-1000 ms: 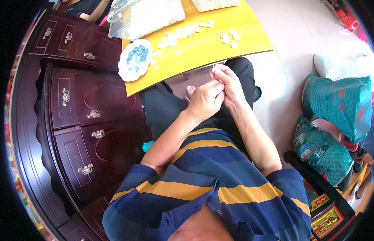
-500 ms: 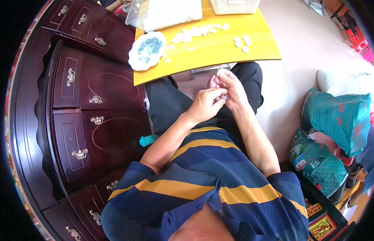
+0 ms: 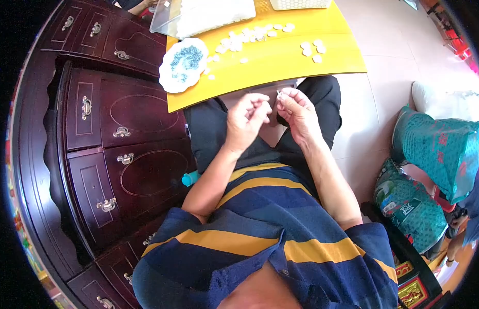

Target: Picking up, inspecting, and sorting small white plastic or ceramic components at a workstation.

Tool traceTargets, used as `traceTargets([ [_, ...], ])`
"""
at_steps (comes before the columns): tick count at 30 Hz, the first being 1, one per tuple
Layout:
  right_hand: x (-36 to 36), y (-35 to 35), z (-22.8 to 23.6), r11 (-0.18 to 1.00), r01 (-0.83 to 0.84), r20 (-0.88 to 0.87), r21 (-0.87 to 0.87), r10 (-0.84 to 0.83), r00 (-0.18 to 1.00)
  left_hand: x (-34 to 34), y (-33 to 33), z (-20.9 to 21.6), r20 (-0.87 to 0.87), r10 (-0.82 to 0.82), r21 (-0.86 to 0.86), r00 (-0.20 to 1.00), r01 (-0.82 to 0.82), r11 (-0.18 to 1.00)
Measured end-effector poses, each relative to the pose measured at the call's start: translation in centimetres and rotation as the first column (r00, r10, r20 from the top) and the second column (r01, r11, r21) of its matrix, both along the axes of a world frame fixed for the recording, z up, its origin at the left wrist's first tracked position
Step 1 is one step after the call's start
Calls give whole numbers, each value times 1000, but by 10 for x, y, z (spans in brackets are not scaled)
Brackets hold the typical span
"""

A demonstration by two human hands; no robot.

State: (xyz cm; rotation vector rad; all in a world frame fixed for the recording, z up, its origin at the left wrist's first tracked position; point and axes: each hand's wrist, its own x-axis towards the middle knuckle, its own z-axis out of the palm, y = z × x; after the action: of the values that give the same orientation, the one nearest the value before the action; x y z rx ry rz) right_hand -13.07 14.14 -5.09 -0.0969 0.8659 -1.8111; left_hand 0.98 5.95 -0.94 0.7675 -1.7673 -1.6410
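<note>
Above my lap, just off the near edge of the yellow table, I hold both hands up, a small gap between them. My right hand pinches a small whitish piece between thumb and fingertips. My left hand has its thumb and fingers bent together in a pinch; whatever is in it is too small to make out. On the table lie several small white pieces in a loose row, with a separate cluster of white pieces to the right. A white scalloped dish at the left holds many tiny blue-grey parts.
A clear plastic tray and a white basket stand at the table's far side. Dark wooden drawers line my left. Teal bags sit on the floor at right. A turquoise cylindrical object is beside my left arm.
My hands, touching before, have come apart. The left one has shifted left and upward, and a whitish piece now shows at my right fingertips. The view has tilted slightly.
</note>
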Motion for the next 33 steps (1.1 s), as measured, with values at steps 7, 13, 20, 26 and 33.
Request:
traceTargets([
  [7,8,-2,3,1000,29,-342,5,-26,939,2,-24,2,95,-45,19,994,43,999],
  [13,7,0,2,1000,25,-445,12,-17,895,3,-27,-1,89,-58,18,994,57,998],
  [20,6,0,2,1000,-6,-429,29,18,903,2,-32,-5,49,-79,3,996,79,997],
  [26,7,1,2,999,-7,-449,40,25,893,1,-32,-4,125,-67,-11,990,69,998],
  [33,8,1,0,998,-8,-498,59,37,866,1,-30,-4,120,-62,-25,991,65,998],
])
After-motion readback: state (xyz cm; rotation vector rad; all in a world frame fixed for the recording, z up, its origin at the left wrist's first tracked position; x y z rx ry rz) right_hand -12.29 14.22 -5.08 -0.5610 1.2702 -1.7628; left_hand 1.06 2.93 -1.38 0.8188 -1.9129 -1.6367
